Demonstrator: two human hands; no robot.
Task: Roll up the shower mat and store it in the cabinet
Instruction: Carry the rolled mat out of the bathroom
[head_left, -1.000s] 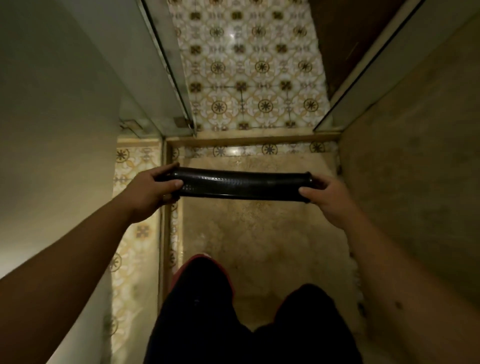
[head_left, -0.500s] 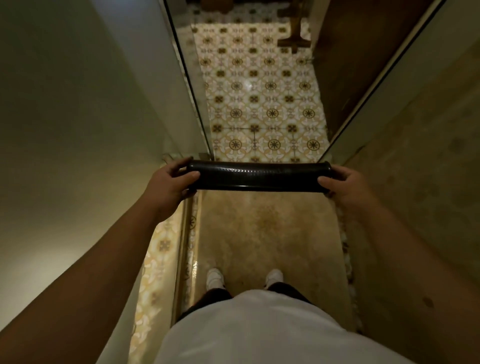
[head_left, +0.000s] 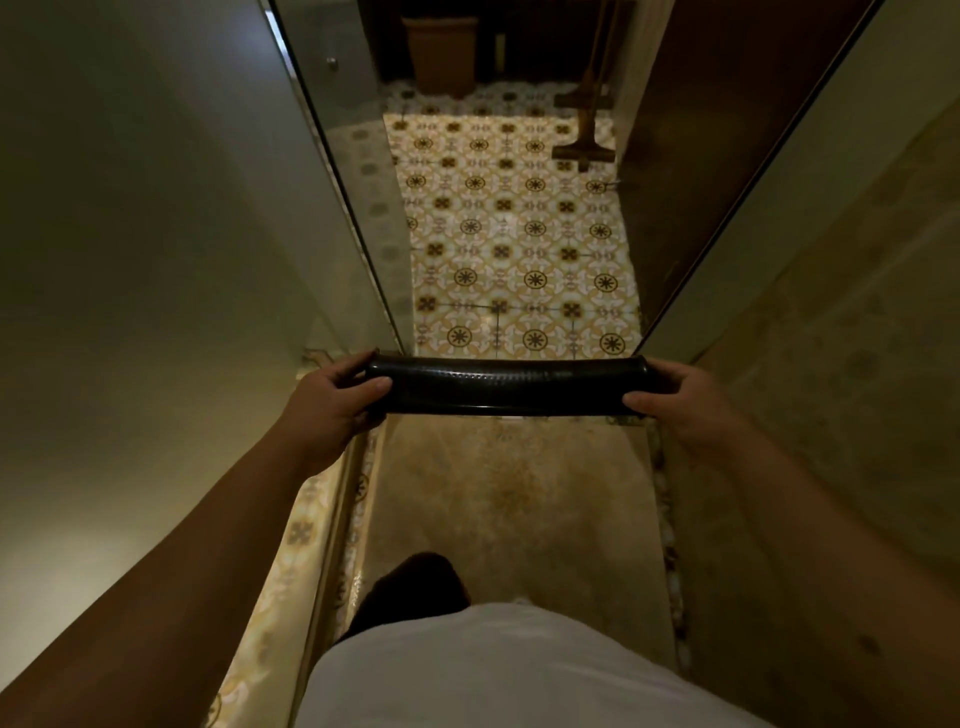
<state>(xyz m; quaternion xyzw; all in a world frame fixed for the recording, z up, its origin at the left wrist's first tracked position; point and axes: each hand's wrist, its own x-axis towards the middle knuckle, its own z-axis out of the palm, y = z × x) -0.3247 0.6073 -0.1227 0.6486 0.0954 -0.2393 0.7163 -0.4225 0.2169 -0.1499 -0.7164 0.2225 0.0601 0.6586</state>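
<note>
The shower mat (head_left: 506, 384) is a tight black roll, held level in front of me above the shower threshold. My left hand (head_left: 330, 402) grips its left end, thumb on the near side and fingers curled over the far side. My right hand (head_left: 675, 400) grips the right end in the same way. No cabinet is in view.
I stand on the beige shower floor (head_left: 509, 493) between a glass panel (head_left: 343, 208) on the left and a wall (head_left: 831, 364) on the right. Ahead lies patterned tile floor (head_left: 519, 244), with a brown bin (head_left: 441, 52) and a floor squeegee (head_left: 584, 145) at the far end.
I have risen from a crouch to standing. The roll came up with both hands, and the view now reaches further out over the tiled floor.
</note>
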